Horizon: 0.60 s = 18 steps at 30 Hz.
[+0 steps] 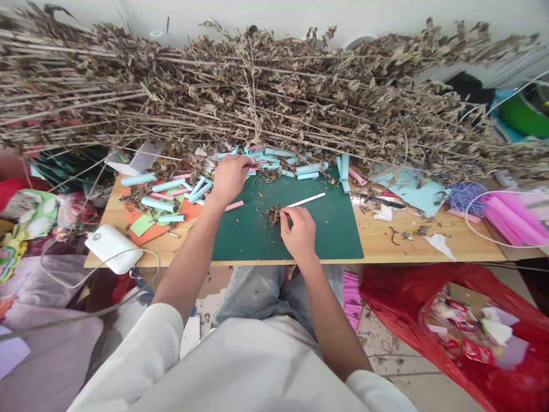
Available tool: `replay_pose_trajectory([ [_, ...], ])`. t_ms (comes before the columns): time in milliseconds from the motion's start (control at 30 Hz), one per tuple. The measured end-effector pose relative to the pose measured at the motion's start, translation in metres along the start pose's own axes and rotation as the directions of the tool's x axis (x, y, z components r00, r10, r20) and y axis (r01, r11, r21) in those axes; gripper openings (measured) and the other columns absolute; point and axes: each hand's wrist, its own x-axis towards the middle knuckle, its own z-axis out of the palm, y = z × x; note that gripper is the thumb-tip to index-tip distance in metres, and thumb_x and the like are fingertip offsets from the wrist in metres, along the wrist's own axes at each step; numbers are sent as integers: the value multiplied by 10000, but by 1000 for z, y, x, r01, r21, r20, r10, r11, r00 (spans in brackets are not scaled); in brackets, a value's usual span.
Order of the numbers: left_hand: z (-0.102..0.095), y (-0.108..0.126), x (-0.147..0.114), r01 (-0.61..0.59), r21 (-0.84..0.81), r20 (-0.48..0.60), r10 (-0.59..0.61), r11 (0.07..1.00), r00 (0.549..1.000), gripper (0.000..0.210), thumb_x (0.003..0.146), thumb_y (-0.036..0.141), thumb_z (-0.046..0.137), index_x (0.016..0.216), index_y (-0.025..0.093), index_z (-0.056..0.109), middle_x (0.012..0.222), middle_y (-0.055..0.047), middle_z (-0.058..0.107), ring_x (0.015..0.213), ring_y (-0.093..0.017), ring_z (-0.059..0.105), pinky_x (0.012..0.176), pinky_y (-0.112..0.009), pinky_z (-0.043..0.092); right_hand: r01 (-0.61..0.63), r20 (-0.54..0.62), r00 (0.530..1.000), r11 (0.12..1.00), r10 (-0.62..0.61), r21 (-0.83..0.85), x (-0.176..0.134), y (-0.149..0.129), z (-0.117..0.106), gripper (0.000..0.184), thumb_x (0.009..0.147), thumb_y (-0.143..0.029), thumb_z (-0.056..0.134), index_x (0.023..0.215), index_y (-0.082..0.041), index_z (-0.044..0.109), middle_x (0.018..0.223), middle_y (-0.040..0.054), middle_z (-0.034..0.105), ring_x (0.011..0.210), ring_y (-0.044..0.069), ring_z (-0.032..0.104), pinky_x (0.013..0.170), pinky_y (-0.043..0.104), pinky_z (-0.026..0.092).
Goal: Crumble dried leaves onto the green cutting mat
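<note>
My left hand (230, 178) reaches in among the rolled blue and pink paper tubes at the back of the green cutting mat (338, 229). Its fingers are bent together near a blue tube (270, 166); what is between them, if anything, is hidden. Over the mat's front half, my right hand (299, 230) has thumb and forefinger pinched at the edge of a small heap of crumbled dried leaves (271, 216). A thin white stick (306, 200) lies just beyond these fingers, one end close to them. Whatever sits in the pinch is too small to name.
A big bundle of dried leafy stalks (257, 91) spans the back. Left on the wooden table (103, 252) are orange paper (132, 213) and a white power bank (112, 249) with a cable. A black pen (381, 200) lies right; a red bag (398, 303) hangs below.
</note>
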Motion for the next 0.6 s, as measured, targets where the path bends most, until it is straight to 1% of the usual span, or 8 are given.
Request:
replay_pose_trajectory([
  [100, -6, 2, 0, -18, -92, -36, 15, 996, 999, 259, 880, 180, 475, 986, 183, 711, 984, -97, 691, 940, -236, 601, 871, -351, 442, -4, -6, 1000, 1000, 4, 6, 0, 0, 0, 183, 945, -226, 483, 922, -202, 664, 892, 81, 700, 877, 222, 605, 815, 345, 483],
  [200, -6, 2, 2, -22, -183, -84, 7, 983, 996, 232, 857, 152, 493, 949, 180, 705, 950, -83, 687, 917, -214, 604, 857, -326, 445, -5, -4, 1000, 1000, 5, 10, 0, 0, -1, 181, 944, -226, 484, 921, -206, 662, 890, 78, 698, 875, 223, 606, 815, 347, 483],
  [367, -4, -6, 5, 70, -294, -178, -127, 953, 976, 205, 815, 132, 524, 931, 165, 689, 911, -65, 676, 828, -172, 607, 823, -296, 462, -3, -2, 1000, 1000, 3, 16, 1, 0, -1, 186, 947, -228, 477, 922, -206, 659, 888, 81, 693, 875, 222, 601, 811, 349, 480],
  [533, -13, -12, 8, 101, -323, -224, -180, 941, 958, 190, 780, 103, 547, 895, 171, 683, 902, -57, 667, 831, -155, 610, 834, -279, 467, -7, 1, 1000, 1000, 7, 13, 0, 1, -1, 191, 950, -239, 473, 919, -208, 658, 885, 81, 692, 869, 223, 596, 808, 353, 478],
  [600, -15, -15, 9, 118, -369, -231, -214, 922, 949, 184, 774, 104, 554, 896, 172, 674, 888, -48, 669, 832, -150, 615, 831, -270, 475, -7, 4, 1000, 1000, 7, 11, 0, 1, 0, 189, 949, -239, 475, 918, -209, 658, 883, 79, 691, 867, 222, 597, 808, 349, 478],
])
